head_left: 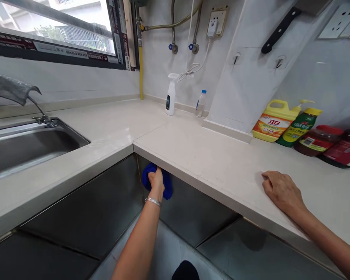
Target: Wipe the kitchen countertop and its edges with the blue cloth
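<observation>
My left hand reaches below the counter edge, its fingers closed on a blue cloth. The cloth lies against the dark cabinet front, close to the inner corner where two cabinet runs meet. A bracelet circles my left wrist. On the pale countertop, at the right, rests my right hand in a loose fist. Its fingers curl underneath, and nothing shows in them.
A steel sink with a faucet is at the left. Against the wall stand a white spray bottle, a clear bottle, a yellow detergent jug, a green bottle and jars. A black-handled knife hangs above.
</observation>
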`<state>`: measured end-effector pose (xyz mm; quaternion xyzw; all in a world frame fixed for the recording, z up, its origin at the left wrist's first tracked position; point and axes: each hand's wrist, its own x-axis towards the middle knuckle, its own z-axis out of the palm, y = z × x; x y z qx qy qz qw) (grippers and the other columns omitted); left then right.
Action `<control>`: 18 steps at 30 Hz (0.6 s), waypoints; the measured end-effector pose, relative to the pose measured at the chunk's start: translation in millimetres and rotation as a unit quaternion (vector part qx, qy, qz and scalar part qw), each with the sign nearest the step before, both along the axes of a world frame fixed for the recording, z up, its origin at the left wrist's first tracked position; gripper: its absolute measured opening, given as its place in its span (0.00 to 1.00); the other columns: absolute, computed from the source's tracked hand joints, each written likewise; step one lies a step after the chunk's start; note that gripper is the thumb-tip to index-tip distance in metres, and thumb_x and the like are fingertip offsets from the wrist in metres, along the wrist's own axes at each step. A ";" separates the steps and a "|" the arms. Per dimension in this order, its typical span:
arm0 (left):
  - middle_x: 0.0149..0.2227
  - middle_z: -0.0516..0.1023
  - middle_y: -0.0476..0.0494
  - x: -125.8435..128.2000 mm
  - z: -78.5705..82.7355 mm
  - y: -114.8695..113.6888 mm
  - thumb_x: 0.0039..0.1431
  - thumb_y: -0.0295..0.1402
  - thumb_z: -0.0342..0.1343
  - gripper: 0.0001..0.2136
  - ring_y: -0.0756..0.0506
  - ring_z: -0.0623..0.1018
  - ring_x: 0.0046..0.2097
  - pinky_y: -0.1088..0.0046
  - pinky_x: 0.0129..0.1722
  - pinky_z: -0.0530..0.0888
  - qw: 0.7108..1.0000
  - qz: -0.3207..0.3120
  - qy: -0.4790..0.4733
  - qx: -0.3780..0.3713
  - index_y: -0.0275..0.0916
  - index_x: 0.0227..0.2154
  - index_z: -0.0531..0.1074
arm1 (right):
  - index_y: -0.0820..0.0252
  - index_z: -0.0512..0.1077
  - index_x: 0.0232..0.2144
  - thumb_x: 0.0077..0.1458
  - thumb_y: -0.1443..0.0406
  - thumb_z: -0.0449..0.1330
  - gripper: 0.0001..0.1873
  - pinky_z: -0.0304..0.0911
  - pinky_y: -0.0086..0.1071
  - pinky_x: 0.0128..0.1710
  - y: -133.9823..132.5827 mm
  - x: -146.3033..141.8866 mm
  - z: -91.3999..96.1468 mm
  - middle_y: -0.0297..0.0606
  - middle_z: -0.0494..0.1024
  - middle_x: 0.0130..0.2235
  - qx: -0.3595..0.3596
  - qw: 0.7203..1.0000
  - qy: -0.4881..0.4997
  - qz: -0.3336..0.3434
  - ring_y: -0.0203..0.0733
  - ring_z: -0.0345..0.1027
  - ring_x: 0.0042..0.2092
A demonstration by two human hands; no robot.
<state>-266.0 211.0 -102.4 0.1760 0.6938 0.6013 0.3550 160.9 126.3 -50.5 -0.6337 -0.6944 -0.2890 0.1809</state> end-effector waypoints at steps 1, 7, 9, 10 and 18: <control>0.23 0.53 0.54 -6.1 1.6 4.0 0.56 0.27 0.61 0.20 0.50 0.53 0.28 0.69 0.30 0.56 1.000 0.008 -0.003 -0.006 0.41 0.18 0.54 | 0.61 0.73 0.40 0.59 0.64 0.45 0.17 0.69 0.46 0.47 -0.3 0.0 0.7 0.47 0.80 0.44 -0.003 1.000 0.005 -0.004 0.54 0.70 0.43; 0.27 0.63 0.50 -45.5 12.7 29.6 0.52 0.29 0.63 0.15 0.47 0.65 0.33 0.69 0.39 0.69 0.999 0.036 -0.001 -0.011 0.38 0.21 0.61 | 0.60 0.72 0.42 0.60 0.63 0.45 0.17 0.69 0.47 0.43 -3.1 -1.1 5.3 0.47 0.78 0.46 -0.039 0.999 0.030 -0.019 0.56 0.69 0.45; 0.28 0.63 0.50 -58.3 13.2 39.3 0.49 0.26 0.63 0.14 0.46 0.67 0.34 0.66 0.43 0.71 0.998 0.050 -0.001 -0.028 0.38 0.21 0.61 | 0.60 0.71 0.43 0.60 0.63 0.45 0.17 0.69 0.47 0.42 -3.8 -2.0 6.0 0.47 0.78 0.47 -0.047 0.998 0.035 -0.028 0.56 0.69 0.45; 0.28 0.63 0.50 -64.2 12.7 44.2 0.48 0.25 0.63 0.14 0.46 0.68 0.35 0.64 0.44 0.72 0.998 0.057 -0.001 -0.036 0.38 0.22 0.61 | 0.60 0.71 0.43 0.60 0.63 0.46 0.17 0.69 0.47 0.42 -4.1 -2.8 6.3 0.46 0.77 0.47 -0.049 0.998 0.037 -0.032 0.57 0.69 0.46; 0.34 0.69 0.43 -95.5 -8.0 76.0 0.48 0.38 0.65 0.15 0.39 0.74 0.44 0.55 0.54 0.74 0.996 0.085 0.012 -0.026 0.36 0.32 0.67 | 0.60 0.71 0.40 0.58 0.66 0.48 0.14 0.68 0.43 0.41 -3.3 -12.7 12.6 0.46 0.78 0.43 -0.029 0.998 0.053 -0.026 0.53 0.69 0.43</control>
